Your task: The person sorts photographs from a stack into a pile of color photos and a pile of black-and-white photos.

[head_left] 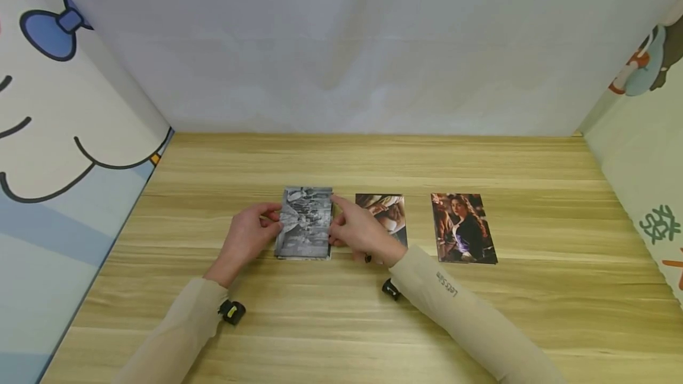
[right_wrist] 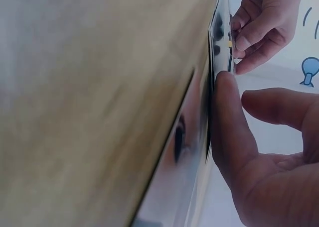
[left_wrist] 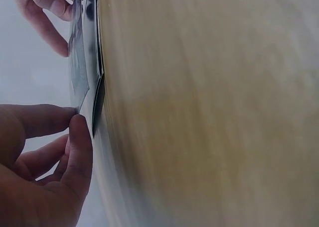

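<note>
A black-and-white photo (head_left: pixel 304 222) lies on the wooden table (head_left: pixel 341 159), on top of what looks like a thin stack. My left hand (head_left: pixel 274 221) pinches its left edge between thumb and forefinger. In the left wrist view the left hand (left_wrist: pixel 75 116) lifts that edge of the photo (left_wrist: pixel 79 62) slightly. My right hand (head_left: pixel 335 218) touches the photo's right edge, forefinger at the upper corner and thumb lower down. Up close, the right hand (right_wrist: pixel 234 87) has its thumb against the photo edge (right_wrist: pixel 218 43) and its other fingers spread away.
Two colour portrait photos lie in the same row: one (head_left: pixel 392 212) partly under my right hand, another (head_left: pixel 463 227) further right. White and cartoon-printed walls enclose the table at the back, left and right. Bare wood shows in front of and behind the row.
</note>
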